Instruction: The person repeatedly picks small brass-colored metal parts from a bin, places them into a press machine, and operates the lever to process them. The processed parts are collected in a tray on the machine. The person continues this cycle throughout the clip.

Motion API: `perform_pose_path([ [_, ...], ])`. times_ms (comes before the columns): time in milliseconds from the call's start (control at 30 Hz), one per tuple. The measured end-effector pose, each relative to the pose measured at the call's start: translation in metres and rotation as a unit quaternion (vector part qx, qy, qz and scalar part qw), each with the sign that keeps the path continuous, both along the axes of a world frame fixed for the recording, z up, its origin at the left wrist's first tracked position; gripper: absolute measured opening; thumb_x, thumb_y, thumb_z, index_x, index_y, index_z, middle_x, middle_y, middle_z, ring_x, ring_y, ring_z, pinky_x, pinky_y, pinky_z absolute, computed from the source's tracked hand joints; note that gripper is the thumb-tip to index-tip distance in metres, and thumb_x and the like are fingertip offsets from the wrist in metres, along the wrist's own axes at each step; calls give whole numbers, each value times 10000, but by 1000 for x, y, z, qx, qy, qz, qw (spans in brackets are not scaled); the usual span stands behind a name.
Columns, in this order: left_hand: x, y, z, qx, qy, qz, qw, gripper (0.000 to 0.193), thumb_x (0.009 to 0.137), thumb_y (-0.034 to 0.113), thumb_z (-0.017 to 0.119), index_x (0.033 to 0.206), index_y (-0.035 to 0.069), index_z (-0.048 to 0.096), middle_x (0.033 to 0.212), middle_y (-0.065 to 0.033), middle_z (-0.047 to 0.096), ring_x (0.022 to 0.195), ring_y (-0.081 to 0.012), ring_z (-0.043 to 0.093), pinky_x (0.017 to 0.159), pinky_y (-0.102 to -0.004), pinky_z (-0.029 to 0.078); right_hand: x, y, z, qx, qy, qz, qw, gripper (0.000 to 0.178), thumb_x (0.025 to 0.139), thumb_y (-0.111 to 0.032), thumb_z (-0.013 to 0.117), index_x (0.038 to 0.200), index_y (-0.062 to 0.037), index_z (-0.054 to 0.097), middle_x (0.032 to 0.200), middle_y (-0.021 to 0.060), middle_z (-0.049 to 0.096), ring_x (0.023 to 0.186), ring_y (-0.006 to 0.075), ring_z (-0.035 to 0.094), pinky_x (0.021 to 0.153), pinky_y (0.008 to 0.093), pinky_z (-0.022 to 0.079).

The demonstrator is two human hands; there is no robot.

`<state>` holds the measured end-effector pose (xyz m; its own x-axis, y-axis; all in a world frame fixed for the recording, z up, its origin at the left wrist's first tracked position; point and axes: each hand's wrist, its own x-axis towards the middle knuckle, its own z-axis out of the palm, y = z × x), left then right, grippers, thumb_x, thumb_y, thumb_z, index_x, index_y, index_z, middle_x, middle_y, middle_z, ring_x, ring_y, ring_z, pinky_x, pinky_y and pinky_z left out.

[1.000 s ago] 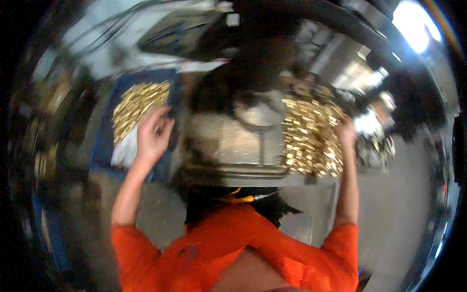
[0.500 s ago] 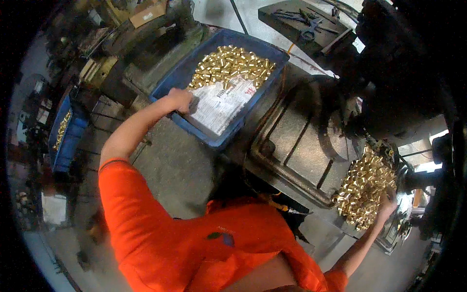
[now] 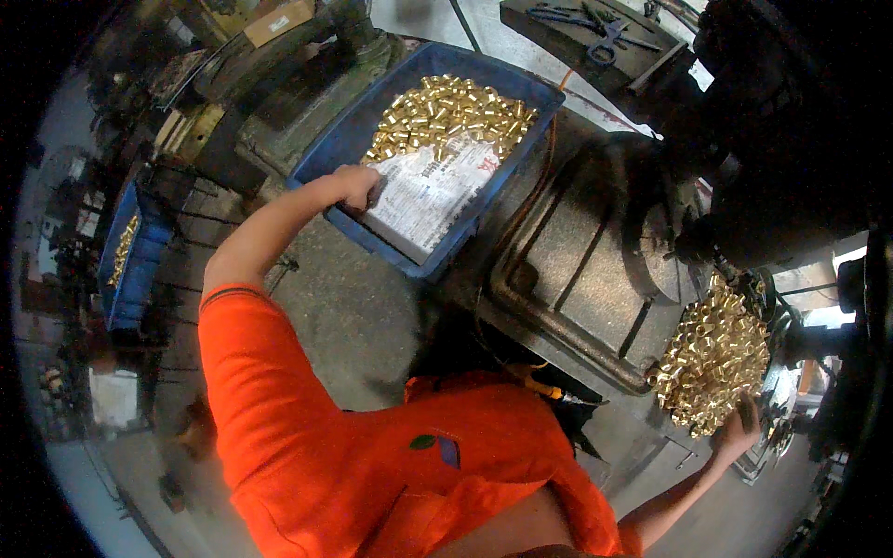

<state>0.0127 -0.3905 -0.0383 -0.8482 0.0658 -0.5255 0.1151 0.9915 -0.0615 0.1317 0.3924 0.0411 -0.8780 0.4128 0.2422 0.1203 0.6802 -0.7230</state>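
left hand (image 3: 358,186) rested at the rim of a blue rectangular plastic tray (image 3: 352,128), right hand (image 3: 739,430) by the edge of heaped short gold-coloured metal pieces (image 3: 714,358), grips impossible to tell, so steady, gentle handling seemed best.

Cardboard box (image 3: 279,23) at 11 o'clock, blue scissor-like tool (image 3: 611,35) at 1 o'clock, separate blue bin (image 3: 151,253) at 9 o'clock
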Motion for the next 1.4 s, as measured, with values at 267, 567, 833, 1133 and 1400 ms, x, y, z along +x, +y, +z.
perform_pose_path([
  [267, 15, 111, 116, 607, 128, 192, 760, 131, 815, 121, 598, 872, 4, 580, 766, -44, 612, 602, -115, 561, 558, -243, 455, 16, -93, 30, -34, 69, 179, 981, 459, 552, 17, 416, 962, 59, 617, 936, 157, 634, 928, 243, 580, 872, 333, 423],
  [567, 73, 310, 71, 752, -80, -11, 654, 230, 870, 207, 538, 906, -6, 617, 763, -49, 622, 632, -103, 569, 552, -237, 467, -27, -257, 45, -51, -58, 522, 849, 293, 476, -72, 559, 755, -4, 617, 952, 159, 619, 859, 300, 597, 746, 322, 451],
  [833, 111, 347, 46, 809, -231, 147, 520, 285, 907, 269, 486, 849, 12, 594, 708, -32, 596, 554, -98, 535, 527, -238, 447, -8, -230, 1, -231, -194, 513, 804, 216, 496, 6, 513, 686, 14, 617, 680, 85, 631, 645, 151, 599, 610, 243, 456],
  [1133, 102, 338, 51, 738, -128, 10, 663, 232, 845, 231, 601, 930, 15, 603, 822, -37, 634, 784, -94, 572, 703, -259, 465, -4, -234, -13, -356, -154, 424, 818, 282, 423, 117, 348, 568, 52, 581, 588, 119, 601, 573, 201, 590, 551, 264, 456],
  [1400, 92, 340, 49, 748, -161, 67, 640, 209, 829, 204, 613, 903, 8, 615, 818, -49, 643, 794, -109, 576, 713, -265, 454, -6, -236, -9, -372, -138, 423, 815, 163, 585, 99, 407, 604, 57, 563, 617, 131, 582, 579, 223, 581, 570, 287, 468],
])
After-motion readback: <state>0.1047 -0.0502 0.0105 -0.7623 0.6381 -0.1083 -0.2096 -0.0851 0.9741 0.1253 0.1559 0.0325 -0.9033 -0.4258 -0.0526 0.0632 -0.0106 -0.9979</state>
